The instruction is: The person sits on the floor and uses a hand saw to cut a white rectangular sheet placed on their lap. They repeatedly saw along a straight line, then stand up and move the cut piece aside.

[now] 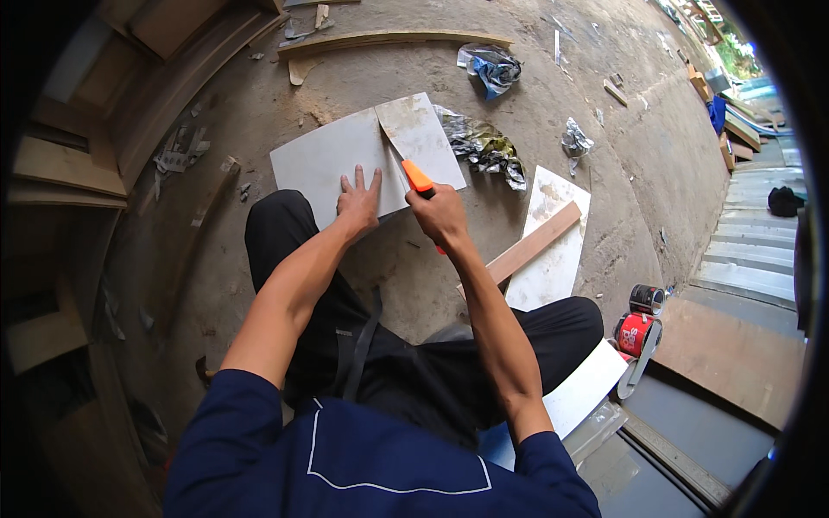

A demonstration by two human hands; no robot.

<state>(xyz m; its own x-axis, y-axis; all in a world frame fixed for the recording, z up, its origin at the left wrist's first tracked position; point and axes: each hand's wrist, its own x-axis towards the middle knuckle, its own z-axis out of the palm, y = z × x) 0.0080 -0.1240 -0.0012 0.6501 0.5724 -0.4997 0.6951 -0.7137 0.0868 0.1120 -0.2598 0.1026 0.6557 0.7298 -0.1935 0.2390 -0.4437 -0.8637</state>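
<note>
A white board (315, 160) with stained patches lies in front of my crossed legs. My left hand (359, 200) rests on its near edge with the fingers spread, pressing on the surface. In my right hand (439, 212) is a handsaw (418, 178) with an orange and black handle, its thin blade reaching forward along a slit in the board. The slit runs from the far edge toward me and sets off a narrower right-hand section (427, 134). My palm hides part of the saw's handle.
Crumpled printed sheets (492, 71) lie beyond and right of the board. A brown wood strip (535, 242) crosses a stained white offcut (553, 207). Tape rolls (637, 332) sit by my right knee. Wooden cabinets (69, 164) line the left, and a long plank (393, 39) lies far ahead.
</note>
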